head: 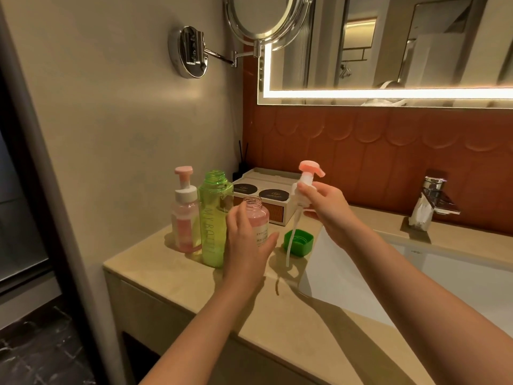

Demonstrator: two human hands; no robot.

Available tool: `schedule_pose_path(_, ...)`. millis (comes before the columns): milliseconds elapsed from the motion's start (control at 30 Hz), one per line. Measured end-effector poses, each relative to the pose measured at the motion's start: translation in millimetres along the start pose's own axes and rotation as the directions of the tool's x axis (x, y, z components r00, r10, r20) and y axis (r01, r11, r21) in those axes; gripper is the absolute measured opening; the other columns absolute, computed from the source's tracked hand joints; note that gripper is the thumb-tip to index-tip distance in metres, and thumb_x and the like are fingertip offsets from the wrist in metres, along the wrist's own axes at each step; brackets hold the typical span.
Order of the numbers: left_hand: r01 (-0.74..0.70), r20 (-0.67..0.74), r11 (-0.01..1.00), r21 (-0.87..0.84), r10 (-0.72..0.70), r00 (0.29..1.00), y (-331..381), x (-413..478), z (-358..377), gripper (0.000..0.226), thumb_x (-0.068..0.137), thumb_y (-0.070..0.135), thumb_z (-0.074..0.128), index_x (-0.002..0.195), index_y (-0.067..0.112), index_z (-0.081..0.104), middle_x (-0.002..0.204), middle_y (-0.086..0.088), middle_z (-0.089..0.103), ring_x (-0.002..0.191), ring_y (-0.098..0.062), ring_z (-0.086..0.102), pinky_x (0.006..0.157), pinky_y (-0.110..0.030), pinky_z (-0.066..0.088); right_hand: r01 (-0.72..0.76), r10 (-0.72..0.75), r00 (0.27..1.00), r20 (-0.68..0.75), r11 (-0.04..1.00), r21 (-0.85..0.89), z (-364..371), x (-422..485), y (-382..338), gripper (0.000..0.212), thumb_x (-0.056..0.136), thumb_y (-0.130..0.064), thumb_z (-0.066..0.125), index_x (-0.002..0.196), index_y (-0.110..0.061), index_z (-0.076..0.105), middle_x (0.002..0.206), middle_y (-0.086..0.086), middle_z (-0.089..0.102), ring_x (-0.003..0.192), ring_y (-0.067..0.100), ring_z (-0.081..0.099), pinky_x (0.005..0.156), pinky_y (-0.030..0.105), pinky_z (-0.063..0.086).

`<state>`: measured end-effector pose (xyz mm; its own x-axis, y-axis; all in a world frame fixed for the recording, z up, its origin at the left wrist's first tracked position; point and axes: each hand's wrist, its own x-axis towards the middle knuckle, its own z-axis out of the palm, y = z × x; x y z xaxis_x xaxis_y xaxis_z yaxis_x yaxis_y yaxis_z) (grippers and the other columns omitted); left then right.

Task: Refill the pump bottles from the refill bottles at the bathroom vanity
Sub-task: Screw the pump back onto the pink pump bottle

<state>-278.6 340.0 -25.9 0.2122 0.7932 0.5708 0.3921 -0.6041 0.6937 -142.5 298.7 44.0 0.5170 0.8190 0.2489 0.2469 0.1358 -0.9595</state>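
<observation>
Two bare forearms reach in from the bottom of the frame over a beige stone desk. Left of centre, the left hand cups a small clear bottle of pink liquid, which stands on the desk with its neck open. The fingers curl round its left side and the thumb lies across its label. At centre, the right hand holds up a white pump with a pink head, fingers pinching its collar, the long dip tube hanging to just above the desk. Beside the tube's tip lies a green screw cap. Just left of the small bottle stands a tall translucent green refill bottle, uncapped, and further left a pink pump bottle with its pump on. Behind them sits a cream box with two dark round lids. A white sink basin fills the right side, with a chrome tap behind it and a lit mirror above.
</observation>
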Motion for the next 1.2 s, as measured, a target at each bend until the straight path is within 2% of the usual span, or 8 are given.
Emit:
schedule_pose_path(133,0.138,0.044,0.984,0.111,-0.144,0.989,7.6,2.9,5.6,0.084,0.087,0.039,0.060,0.148,0.018,0.006,0.154,-0.003,0.013,0.131,-0.021,0.038,0.093,-0.029,0.043,-0.079,0.070,0.985,0.156,0.995,0.053,7.0,3.9,7.8,0.016,0.096,-0.034,0.044,0.089,-0.022,0.052,0.097,-0.002,0.059,0.091,0.013,0.056,0.071,0.023,0.043)
schedule_pose_path(233,0.165,0.052,0.975,0.149,-0.174,0.983,8.7,6.1,6.2,0.084,0.088,0.039,0.058,0.148,0.016,0.005,0.156,-0.005,0.011,0.132,-0.023,0.038,0.093,-0.031,0.044,-0.207,0.174,0.968,0.183,0.962,0.179,18.3,10.2,15.1,0.023,0.097,-0.035,0.042,0.108,-0.015,0.045,0.102,0.004,0.059,0.097,0.018,0.057,0.075,0.029,0.044)
schedule_pose_path(367,0.190,0.063,0.975,0.115,-0.198,0.978,3.7,12.0,7.1,0.080,0.089,0.036,0.059,0.148,0.014,0.009,0.154,-0.008,0.015,0.131,-0.026,0.039,0.096,-0.033,0.043,-0.283,0.233,0.951,0.203,0.921,0.269,31.1,17.0,18.8,0.026,0.097,-0.036,0.042,0.114,-0.017,0.041,0.094,0.002,0.059,0.094,0.018,0.058,0.081,0.034,0.043)
schedule_pose_path(600,0.234,0.092,0.970,0.062,-0.239,0.967,-6.7,16.8,6.6,0.083,0.086,0.041,0.061,0.148,0.014,0.012,0.150,-0.005,0.018,0.128,-0.024,0.041,0.093,-0.031,0.043,-0.326,0.259,0.925,0.278,0.917,0.230,23.8,19.4,20.3,0.042,0.097,-0.039,0.038,0.132,-0.017,0.032,0.096,-0.001,0.054,0.100,0.019,0.055,0.088,0.040,0.038)
schedule_pose_path(733,0.234,0.105,0.971,0.049,-0.238,0.965,-9.2,18.2,4.8,0.083,0.078,0.046,0.068,0.144,0.018,0.026,0.142,-0.004,0.029,0.124,-0.022,0.044,0.091,-0.031,0.044,-0.338,0.270,0.916,0.297,0.918,0.209,12.6,16.0,19.2,0.052,0.096,-0.041,0.039,0.139,-0.014,0.027,0.099,0.001,0.054,0.093,0.016,0.056,0.088,0.041,0.039)
schedule_pose_path(933,0.191,0.141,0.980,0.060,-0.197,0.970,-6.0,14.2,0.6,0.080,0.071,0.052,0.072,0.136,0.022,0.039,0.129,-0.002,0.038,0.116,-0.020,0.047,0.079,-0.026,0.041,-0.343,0.277,0.910,0.309,0.921,0.185,3.4,5.2,22.7,0.056,0.095,-0.045,0.039,0.140,-0.014,0.026,0.105,0.001,0.053,0.111,0.023,0.052,0.096,0.044,0.038)
schedule_pose_path(1100,0.161,0.162,0.981,-0.106,-0.143,0.976,-8.8,1.5,2.1,0.071,0.066,0.044,0.079,0.123,0.026,0.041,0.118,0.007,0.035,0.110,-0.009,0.036,0.087,-0.028,0.042,-0.350,0.280,0.897,0.342,0.923,0.161,-6.7,-9.8,20.7,0.050,0.094,-0.047,0.039,0.133,-0.018,0.031,0.115,0.005,0.053,0.112,0.025,0.052,0.098,0.044,0.040)
schedule_pose_path(1200,0.189,0.225,0.935,-0.300,-0.123,0.966,-9.6,-8.9,4.3,0.068,0.065,0.036,0.082,0.117,0.028,0.038,0.117,0.009,0.049,0.108,-0.011,0.049,0.081,-0.026,0.047,-0.337,0.267,0.897,0.352,0.929,0.155,-12.6,-20.7,19.0,0.045,0.093,-0.050,0.038,0.127,-0.022,0.034,0.117,0.005,0.052,0.110,0.024,0.054,0.097,0.044,0.043)
